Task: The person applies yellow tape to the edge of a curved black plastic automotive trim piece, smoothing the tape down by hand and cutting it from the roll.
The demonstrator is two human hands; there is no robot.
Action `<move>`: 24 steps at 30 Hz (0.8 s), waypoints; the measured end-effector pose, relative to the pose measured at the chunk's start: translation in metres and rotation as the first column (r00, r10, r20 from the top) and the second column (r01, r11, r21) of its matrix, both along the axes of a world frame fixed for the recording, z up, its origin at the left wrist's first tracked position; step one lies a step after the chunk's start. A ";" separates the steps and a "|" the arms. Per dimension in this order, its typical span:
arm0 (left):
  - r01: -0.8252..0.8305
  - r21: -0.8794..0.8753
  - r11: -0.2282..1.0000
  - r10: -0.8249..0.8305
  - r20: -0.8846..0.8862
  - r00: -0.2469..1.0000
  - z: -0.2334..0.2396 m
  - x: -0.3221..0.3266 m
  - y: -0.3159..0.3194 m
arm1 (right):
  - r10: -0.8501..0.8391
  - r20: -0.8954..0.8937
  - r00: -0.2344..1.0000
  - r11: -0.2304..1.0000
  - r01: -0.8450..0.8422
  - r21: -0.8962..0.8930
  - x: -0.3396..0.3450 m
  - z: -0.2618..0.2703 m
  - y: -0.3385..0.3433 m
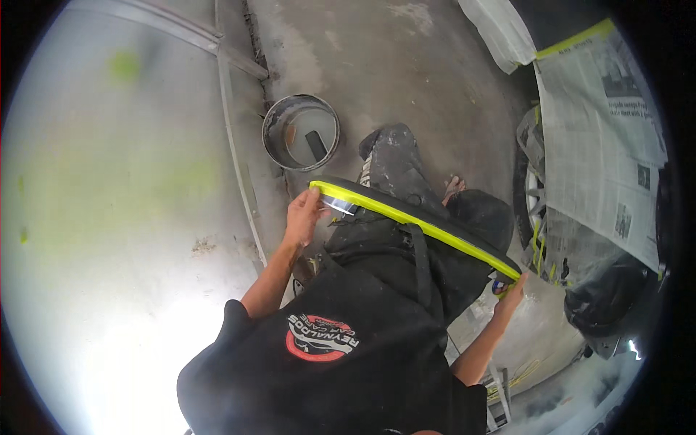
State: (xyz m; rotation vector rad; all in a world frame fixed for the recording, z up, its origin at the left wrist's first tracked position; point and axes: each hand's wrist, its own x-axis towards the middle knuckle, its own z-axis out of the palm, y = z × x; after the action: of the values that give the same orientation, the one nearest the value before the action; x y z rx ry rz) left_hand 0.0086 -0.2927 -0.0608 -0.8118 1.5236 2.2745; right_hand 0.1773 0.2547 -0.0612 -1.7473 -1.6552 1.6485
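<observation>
A long dark trim piece, apparently a car part, lies slantwise over my lap. Bright yellow-green masking tape runs along its near edge. At the left end, my left hand pinches the tape and trim between thumb and fingers. Just beside those fingers, a shiny silver strip shows under the trim; its exact kind is unclear. My right hand grips the opposite end, with a tape roll partly hidden by the fingers.
A bucket of cloudy water holds a dark block. On the right, newspaper and plastic sheeting cover a car near its wheel. A pale wall rises at left; a metal frame stands behind my right arm.
</observation>
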 end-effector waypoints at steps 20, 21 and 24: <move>-0.095 -0.066 0.993 0.094 -0.017 0.995 -0.022 -0.051 0.024 | 0.887 -0.266 0.376 0.456 -0.805 0.381 -0.172 0.128 -0.187; -0.133 -0.170 0.976 0.134 -0.009 0.991 -0.016 -0.047 0.029 | 0.913 -0.299 0.278 0.383 -0.836 0.393 -0.179 0.131 -0.199; -0.192 -0.437 0.879 0.115 -0.198 0.973 0.024 -0.034 0.040 | 0.905 -0.390 0.171 0.322 -0.875 0.362 -0.191 0.139 -0.225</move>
State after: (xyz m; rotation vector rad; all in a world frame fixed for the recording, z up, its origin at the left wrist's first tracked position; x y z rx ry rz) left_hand -0.0257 -0.2531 -0.0372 -0.9036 2.1954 2.1617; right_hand -0.0133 0.0301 0.0775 0.1005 -2.5046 2.1158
